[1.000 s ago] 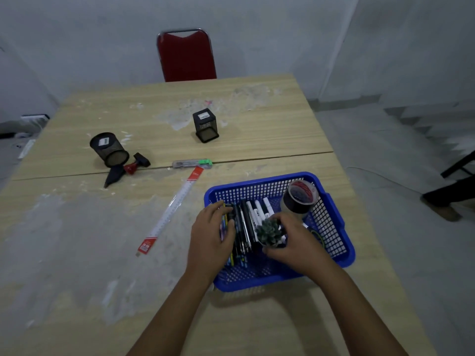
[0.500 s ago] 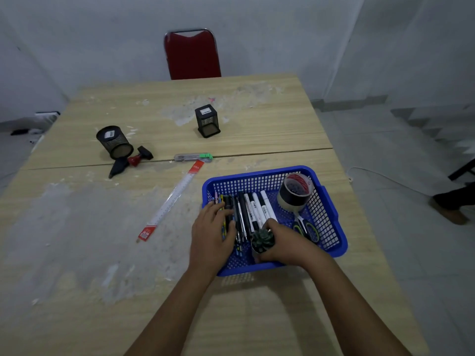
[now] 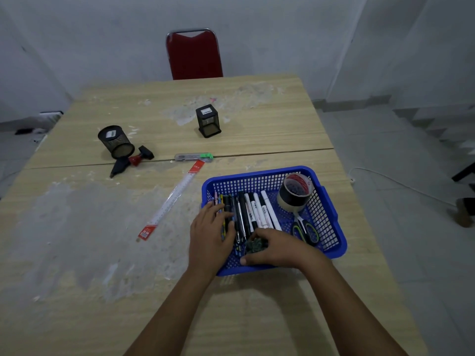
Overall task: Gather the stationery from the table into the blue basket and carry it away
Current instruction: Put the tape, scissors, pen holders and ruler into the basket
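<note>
Bare grey walls and a red chair (image 3: 194, 53) frame the scuffed wooden table (image 3: 77, 253) you are working at, with the blue basket (image 3: 331, 217) set near its right edge, close to you so both hands reach in without stretching. Your left hand (image 3: 209, 236) lies flat with fingers fairly straight over the row of pens and markers (image 3: 253, 214), probably to keep them lined up along the basket's left side so they leave room. Your right hand (image 3: 277, 249) curls round a small dark green bundle (image 3: 254, 246) low at the near wall, apparently tucking it into the free gap beside the pens; what the bundle is made of is too dim to tell. A tape roll (image 3: 295, 192) leans in the far right corner and scissors (image 3: 305, 228) lie below it, filling that side. Several things are not yet gathered: the ruler (image 3: 172, 200) just beside the basket, the cutter (image 3: 194, 157), a black and red tool (image 3: 129, 161), and two mesh pen cups (image 3: 115, 141). So carrying off looks some way ahead.
</note>
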